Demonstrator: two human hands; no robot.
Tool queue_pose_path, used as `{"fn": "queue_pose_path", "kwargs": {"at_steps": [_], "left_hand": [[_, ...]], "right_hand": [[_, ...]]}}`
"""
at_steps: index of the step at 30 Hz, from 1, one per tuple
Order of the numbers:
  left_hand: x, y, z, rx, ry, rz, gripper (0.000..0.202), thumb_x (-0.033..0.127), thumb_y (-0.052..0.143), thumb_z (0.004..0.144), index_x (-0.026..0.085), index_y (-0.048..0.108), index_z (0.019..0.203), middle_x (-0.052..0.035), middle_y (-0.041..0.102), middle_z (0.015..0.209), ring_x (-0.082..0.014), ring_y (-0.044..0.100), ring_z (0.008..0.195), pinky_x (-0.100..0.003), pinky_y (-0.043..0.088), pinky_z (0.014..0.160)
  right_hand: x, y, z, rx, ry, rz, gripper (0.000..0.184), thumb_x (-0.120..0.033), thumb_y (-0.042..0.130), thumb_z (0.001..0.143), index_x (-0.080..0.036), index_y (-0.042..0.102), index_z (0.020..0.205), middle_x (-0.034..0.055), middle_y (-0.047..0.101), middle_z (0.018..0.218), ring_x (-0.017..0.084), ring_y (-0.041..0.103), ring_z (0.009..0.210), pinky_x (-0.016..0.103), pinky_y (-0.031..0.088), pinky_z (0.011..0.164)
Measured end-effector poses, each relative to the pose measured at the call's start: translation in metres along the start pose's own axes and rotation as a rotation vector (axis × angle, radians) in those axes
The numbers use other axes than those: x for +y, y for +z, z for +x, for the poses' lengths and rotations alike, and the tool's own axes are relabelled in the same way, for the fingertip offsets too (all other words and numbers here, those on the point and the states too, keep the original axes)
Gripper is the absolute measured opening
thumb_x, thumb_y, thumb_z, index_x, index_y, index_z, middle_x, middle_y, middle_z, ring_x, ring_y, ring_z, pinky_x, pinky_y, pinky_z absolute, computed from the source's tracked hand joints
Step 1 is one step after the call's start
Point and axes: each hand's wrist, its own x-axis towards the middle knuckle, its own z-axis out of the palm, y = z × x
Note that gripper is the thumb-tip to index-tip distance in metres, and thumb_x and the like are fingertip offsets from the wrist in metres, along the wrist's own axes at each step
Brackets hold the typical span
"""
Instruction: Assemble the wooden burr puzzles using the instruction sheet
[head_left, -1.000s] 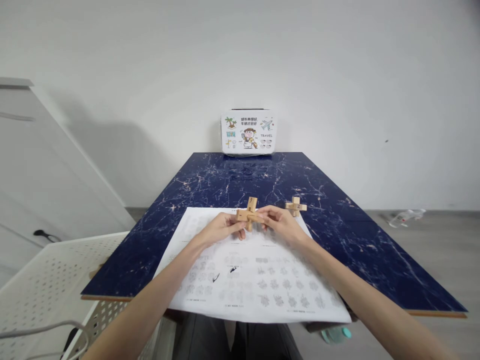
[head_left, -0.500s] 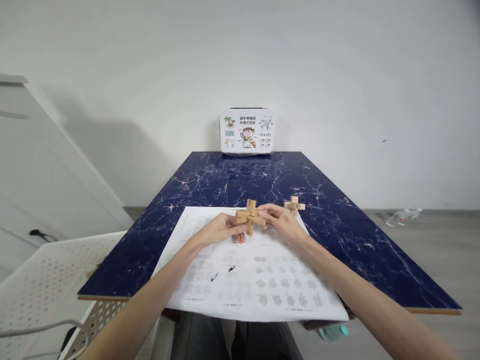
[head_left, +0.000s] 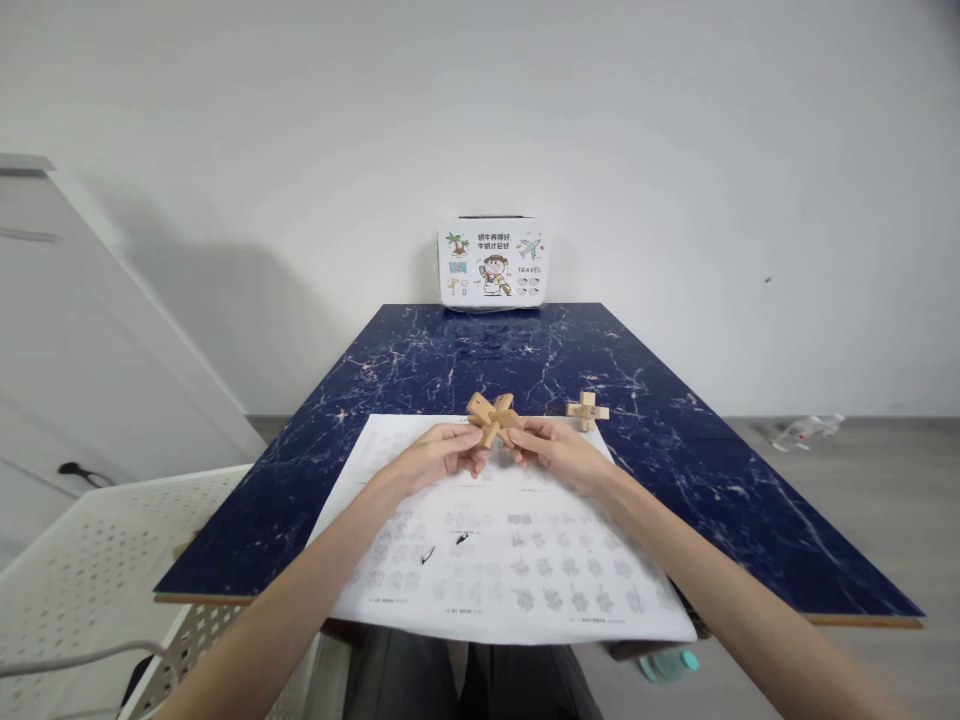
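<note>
Between my two hands is a wooden burr puzzle [head_left: 493, 418], made of several interlocked tan bars, raised above the far edge of a printed sheet [head_left: 480, 560]. My left hand [head_left: 442, 450] pinches its left side between thumb and fingers. On its right side, the thumb and fingers of my right hand [head_left: 551, 450] close around a bar end. A second, paler wooden burr puzzle [head_left: 588, 410] with a number on one bar stands past my right hand, at the sheet's top right corner. Fingertips are partly hidden behind the held puzzle.
The blue marbled table [head_left: 487, 350] carries the sheet. A white case [head_left: 493, 262] with cartoon prints stands at its far end by the wall. At the left is a white perforated surface [head_left: 90, 560] with a cable. Below the right front edge lies a bottle [head_left: 667, 665].
Both hands have turned the held burr puzzle, so its bars now slant diagonally like an X. My right hand has shifted slightly lower on it. The second puzzle has stayed in place.
</note>
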Motion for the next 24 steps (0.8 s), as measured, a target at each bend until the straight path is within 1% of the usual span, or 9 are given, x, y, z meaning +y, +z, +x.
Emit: {"fn": "queue_pose_path", "kwargs": {"at_steps": [2, 4, 6, 9, 11, 15, 19, 22, 24], "left_hand": [[0.000, 0.000, 0.002, 0.016, -0.011, -0.057, 0.028, 0.036, 0.073, 0.090, 0.008, 0.073, 0.097, -0.0059, 0.063, 0.077, -0.0144, 0.061, 0.066, -0.029, 0.048, 0.063], [-0.001, -0.001, 0.004, 0.064, -0.024, -0.109, 0.026, 0.034, 0.070, 0.093, 0.009, 0.073, 0.096, -0.0043, 0.061, 0.074, -0.0134, 0.060, 0.064, -0.028, 0.047, 0.062], [-0.001, -0.002, 0.007, 0.140, -0.040, -0.148, 0.023, 0.032, 0.068, 0.094, 0.010, 0.072, 0.092, -0.0031, 0.060, 0.072, -0.0119, 0.058, 0.062, -0.026, 0.047, 0.060], [0.001, -0.004, 0.009, 0.272, -0.045, -0.198, 0.018, 0.027, 0.068, 0.094, 0.010, 0.071, 0.090, -0.0022, 0.061, 0.072, -0.0099, 0.057, 0.061, -0.023, 0.046, 0.059], [0.002, -0.004, 0.010, 0.326, -0.039, -0.217, 0.015, 0.025, 0.068, 0.093, 0.010, 0.070, 0.090, -0.0017, 0.061, 0.072, -0.0095, 0.058, 0.061, -0.022, 0.046, 0.058], [0.004, -0.003, 0.009, 0.346, -0.040, -0.200, 0.013, 0.023, 0.071, 0.091, 0.011, 0.069, 0.089, -0.0013, 0.062, 0.072, -0.0093, 0.058, 0.061, -0.022, 0.046, 0.058], [0.004, -0.002, 0.008, 0.331, -0.025, -0.180, 0.015, 0.026, 0.074, 0.088, 0.012, 0.068, 0.088, -0.0008, 0.061, 0.072, -0.0093, 0.057, 0.061, -0.023, 0.044, 0.059], [0.004, -0.002, 0.008, 0.314, -0.016, -0.177, 0.018, 0.028, 0.076, 0.086, 0.012, 0.067, 0.086, 0.0000, 0.060, 0.072, -0.0092, 0.056, 0.061, -0.024, 0.043, 0.060], [0.004, -0.002, 0.008, 0.308, -0.011, -0.174, 0.020, 0.029, 0.077, 0.085, 0.013, 0.066, 0.085, 0.0001, 0.060, 0.073, -0.0089, 0.055, 0.062, -0.024, 0.043, 0.061]], "right_hand": [[0.000, 0.001, 0.000, -0.059, 0.024, 0.064, 0.030, -0.046, 0.079, 0.086, -0.018, 0.072, 0.092, 0.0057, 0.069, 0.090, 0.015, 0.058, 0.071, 0.030, 0.044, 0.067], [0.000, 0.001, 0.000, -0.073, 0.043, 0.139, 0.030, -0.045, 0.078, 0.087, -0.017, 0.071, 0.092, 0.0067, 0.071, 0.090, 0.014, 0.060, 0.069, 0.028, 0.046, 0.065], [-0.001, 0.000, 0.000, -0.024, 0.055, 0.210, 0.029, -0.044, 0.079, 0.087, -0.016, 0.070, 0.090, 0.0064, 0.071, 0.086, 0.012, 0.060, 0.066, 0.026, 0.046, 0.062], [0.000, -0.004, 0.002, 0.101, 0.051, 0.292, 0.026, -0.040, 0.080, 0.086, -0.016, 0.070, 0.087, 0.0059, 0.071, 0.082, 0.012, 0.061, 0.065, 0.024, 0.048, 0.059], [0.001, -0.006, 0.003, 0.166, 0.035, 0.328, 0.024, -0.038, 0.079, 0.087, -0.015, 0.072, 0.088, 0.0067, 0.072, 0.082, 0.012, 0.062, 0.066, 0.023, 0.050, 0.059], [0.006, -0.007, 0.006, 0.247, 0.018, 0.371, 0.019, -0.032, 0.074, 0.092, -0.014, 0.073, 0.084, 0.0095, 0.074, 0.085, 0.013, 0.065, 0.068, 0.023, 0.056, 0.061], [0.008, -0.007, 0.008, 0.299, 0.004, 0.391, 0.015, -0.029, 0.067, 0.096, -0.015, 0.074, 0.093, 0.0120, 0.077, 0.099, 0.014, 0.069, 0.073, 0.022, 0.060, 0.064], [0.008, -0.009, 0.009, 0.352, -0.006, 0.402, 0.012, -0.027, 0.063, 0.098, -0.017, 0.072, 0.097, 0.0115, 0.077, 0.108, 0.014, 0.070, 0.073, 0.021, 0.060, 0.061], [0.008, -0.011, 0.010, 0.397, -0.009, 0.413, 0.009, -0.025, 0.063, 0.098, -0.019, 0.070, 0.099, 0.0102, 0.077, 0.110, 0.014, 0.071, 0.073, 0.021, 0.060, 0.059]]}}
